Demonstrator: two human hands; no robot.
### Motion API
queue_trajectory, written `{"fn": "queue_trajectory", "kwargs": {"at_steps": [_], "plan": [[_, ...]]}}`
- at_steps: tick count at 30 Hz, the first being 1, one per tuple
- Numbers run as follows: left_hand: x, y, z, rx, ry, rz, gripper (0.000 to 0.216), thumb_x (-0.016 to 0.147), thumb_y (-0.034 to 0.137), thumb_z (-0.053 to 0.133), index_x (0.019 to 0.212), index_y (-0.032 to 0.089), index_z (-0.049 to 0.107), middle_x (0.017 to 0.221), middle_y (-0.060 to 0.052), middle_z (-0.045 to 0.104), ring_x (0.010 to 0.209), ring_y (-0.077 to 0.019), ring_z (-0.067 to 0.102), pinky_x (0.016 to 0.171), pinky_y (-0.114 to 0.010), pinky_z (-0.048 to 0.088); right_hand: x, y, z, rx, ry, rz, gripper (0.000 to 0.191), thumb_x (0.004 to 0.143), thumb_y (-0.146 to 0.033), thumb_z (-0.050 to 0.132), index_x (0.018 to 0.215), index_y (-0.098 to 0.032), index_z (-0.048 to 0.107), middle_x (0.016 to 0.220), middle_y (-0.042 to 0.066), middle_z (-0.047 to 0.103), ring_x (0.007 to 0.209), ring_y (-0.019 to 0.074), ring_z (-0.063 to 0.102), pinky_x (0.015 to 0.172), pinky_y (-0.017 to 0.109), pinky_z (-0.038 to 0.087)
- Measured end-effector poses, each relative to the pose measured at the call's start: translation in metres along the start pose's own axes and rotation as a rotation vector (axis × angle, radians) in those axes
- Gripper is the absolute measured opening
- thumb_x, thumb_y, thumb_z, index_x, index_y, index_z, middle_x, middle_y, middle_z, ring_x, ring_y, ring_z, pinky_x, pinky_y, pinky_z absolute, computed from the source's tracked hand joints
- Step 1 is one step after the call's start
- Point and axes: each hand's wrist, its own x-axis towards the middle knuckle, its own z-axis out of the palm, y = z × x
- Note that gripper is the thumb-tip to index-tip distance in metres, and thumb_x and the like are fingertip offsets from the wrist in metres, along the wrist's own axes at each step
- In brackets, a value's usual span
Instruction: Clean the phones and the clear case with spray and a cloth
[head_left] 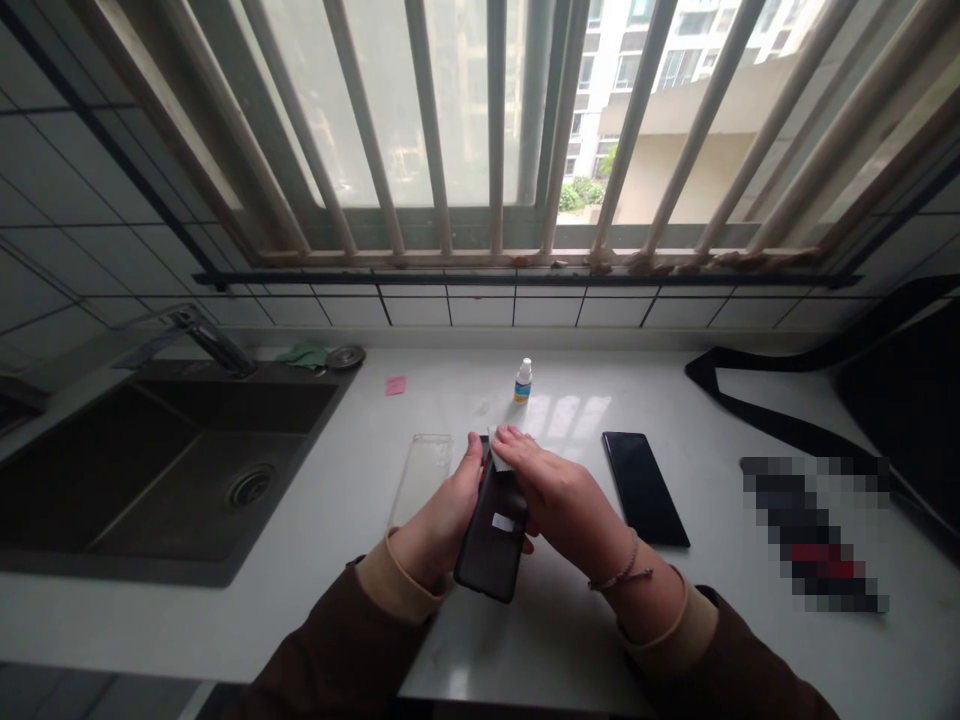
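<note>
My left hand (444,508) grips a dark phone case (486,555) by its sides, thumb along the left edge, tilted above the counter. A small pale label sits on its surface. Whether a phone is inside I cannot tell. My right hand (561,492) presses a small white cloth (499,458) with its fingertips onto the upper end of the case. Part of the cloth is hidden under the fingers. Just left of my hands lies a clear phone case (421,470). To the right a black phone (645,490) lies flat.
A small white bottle (523,382) with a blue and yellow label stands behind my hands. A pink paper square (395,386) lies left of it. The sink (172,570) and faucet (214,340) are at left. A black strap (780,410) and a blurred-out item (814,540) lie at right.
</note>
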Motion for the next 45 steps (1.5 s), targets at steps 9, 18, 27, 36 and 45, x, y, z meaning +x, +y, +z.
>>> {"fn": "queue_trajectory", "kwargs": {"at_steps": [9,18,27,36,45], "plan": [[0.011,0.006,-0.004,-0.368,0.217,0.187,0.084,0.104,0.075,0.032,0.113,0.002,0.074,0.087,-0.020,0.076,0.075,-0.0257,0.075,0.074,-0.035,0.064,-0.005,-0.020,0.008,0.142,-0.180,-0.141,0.053,0.101,0.001,0.047,0.148,-0.017,0.061,0.156,0.011,0.061,0.148,0.0200,0.055,0.126,0.040,0.047],[0.010,0.019,-0.009,-0.393,0.308,0.349,0.071,0.108,0.064,0.031,0.108,0.006,0.074,0.088,-0.017,0.076,0.072,-0.0247,0.075,0.073,-0.040,0.066,-0.002,-0.035,-0.007,0.400,-0.337,-0.193,0.038,0.105,-0.005,0.051,0.136,-0.017,0.069,0.148,0.008,0.069,0.142,0.0170,0.061,0.128,0.032,0.043],[0.010,0.018,-0.013,-0.347,0.135,0.253,0.073,0.106,0.066,0.037,0.122,0.003,0.073,0.097,-0.021,0.078,0.083,-0.0294,0.078,0.084,-0.044,0.065,0.002,-0.035,-0.025,0.820,-0.283,0.102,0.033,0.110,-0.021,0.054,0.137,-0.023,0.073,0.132,0.007,0.079,0.126,0.0206,0.074,0.115,0.039,0.057],[-0.008,0.015,0.005,-0.146,-0.008,0.003,0.061,0.105,0.056,0.051,0.117,0.002,0.075,0.104,-0.027,0.078,0.085,-0.0310,0.079,0.081,-0.041,0.064,0.001,-0.001,-0.028,0.290,0.470,0.510,0.041,0.111,-0.038,0.050,0.145,-0.023,0.068,0.142,0.012,0.072,0.136,0.0311,0.067,0.119,0.056,0.052],[0.009,0.009,0.000,-0.333,0.004,0.141,0.049,0.112,0.043,0.042,0.135,0.010,0.071,0.108,-0.018,0.081,0.097,-0.0299,0.080,0.097,-0.046,0.062,-0.007,0.006,0.001,-0.076,-0.098,0.039,0.066,0.099,0.002,0.044,0.161,-0.019,0.050,0.162,0.014,0.054,0.152,0.0264,0.050,0.128,0.051,0.044]]}}
